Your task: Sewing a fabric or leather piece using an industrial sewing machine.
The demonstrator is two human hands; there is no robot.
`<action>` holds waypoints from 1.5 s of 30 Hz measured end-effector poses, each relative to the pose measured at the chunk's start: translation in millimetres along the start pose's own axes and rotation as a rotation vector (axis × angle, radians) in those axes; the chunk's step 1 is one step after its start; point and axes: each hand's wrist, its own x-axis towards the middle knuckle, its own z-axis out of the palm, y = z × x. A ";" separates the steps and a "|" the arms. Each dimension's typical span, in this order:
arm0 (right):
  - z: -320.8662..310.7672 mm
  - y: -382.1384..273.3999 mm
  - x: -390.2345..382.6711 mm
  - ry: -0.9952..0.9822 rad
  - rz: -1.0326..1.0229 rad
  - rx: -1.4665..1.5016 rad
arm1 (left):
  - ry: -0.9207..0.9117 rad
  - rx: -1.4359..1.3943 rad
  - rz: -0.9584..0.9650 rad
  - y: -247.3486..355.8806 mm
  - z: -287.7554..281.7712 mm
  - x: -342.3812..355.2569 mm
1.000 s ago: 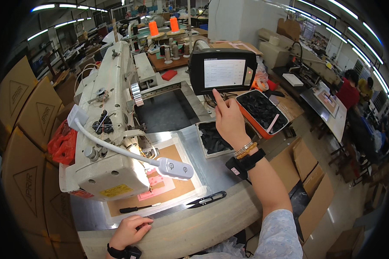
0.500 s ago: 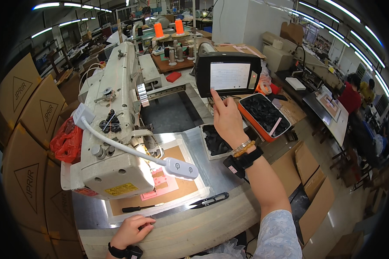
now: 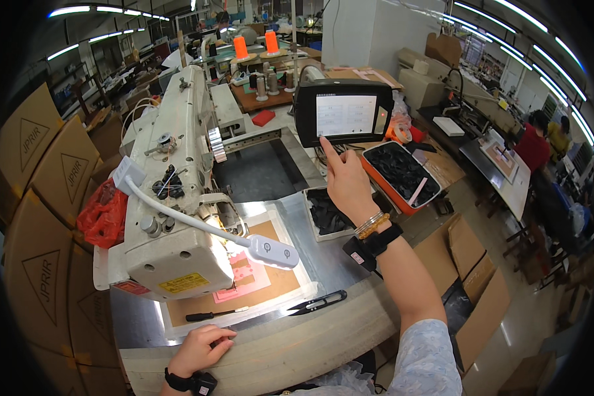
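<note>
My right hand is raised with its index finger stretched out at the lower left edge of a black-framed touch screen; the other fingers are curled and hold nothing. The lit screen shows a pale page with several boxes. My left hand rests palm down on the near table edge, its fingers loosely bent with nothing visible in them. Beyond it lie a black-handled screwdriver and black thread snips. A large sewing machine stands at the left, over a pink template on a brown board.
A white lamp on a bent neck hangs over the board. White and orange trays of black pieces stand near my right forearm. Cartons are stacked at the left; an open carton stands at the right.
The screen page has changed from lines of text to several boxes. My right fingertip has dropped slightly, to the screen's lower edge. My left hand stays on the table edge.
</note>
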 end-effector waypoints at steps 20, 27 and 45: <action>-10.8 8.8 -13.2 -0.086 0.082 0.107 | 0.004 0.021 0.050 -3.0 1.3 4.4; -23.0 -7.1 -64.3 -0.401 0.223 0.482 | -0.023 0.031 0.046 -3.0 0.9 5.5; 16.8 -69.5 -116.7 -0.409 0.127 0.702 | 0.290 -0.002 -0.040 -14.6 -16.5 13.7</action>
